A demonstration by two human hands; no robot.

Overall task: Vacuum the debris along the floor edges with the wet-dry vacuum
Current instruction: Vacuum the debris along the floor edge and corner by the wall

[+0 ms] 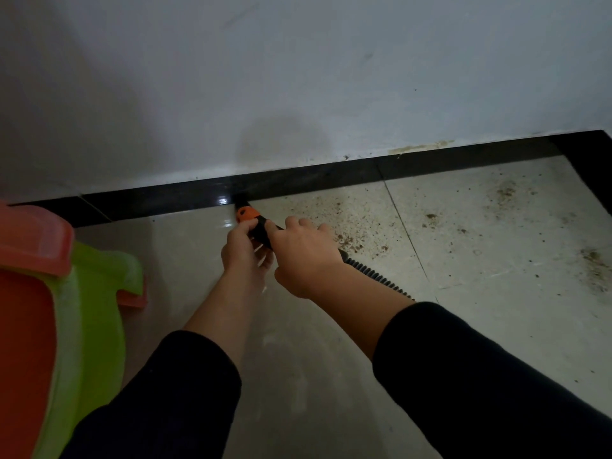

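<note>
Sleeved left grip (243, 250) and right grip (304, 256) clasp nozzle (246, 213) at skirting (331, 177).

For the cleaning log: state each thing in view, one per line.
nozzle: tip at the baseboard.
left hand: grips the nozzle.
right hand: grips the nozzle behind it.
hose: ribbed, trailing along the floor.
debris: scattered on the floor right of the nozzle.
plastic stools: stacked, at left.

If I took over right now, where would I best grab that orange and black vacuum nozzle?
On the nozzle, probably the rigid black section behind the orange collar, reached from above on the room side. Its tip sits against the baseboard and the ribbed hose trails behind, so that stretch likely steers best. The left hand and right hand both grip there.
</note>
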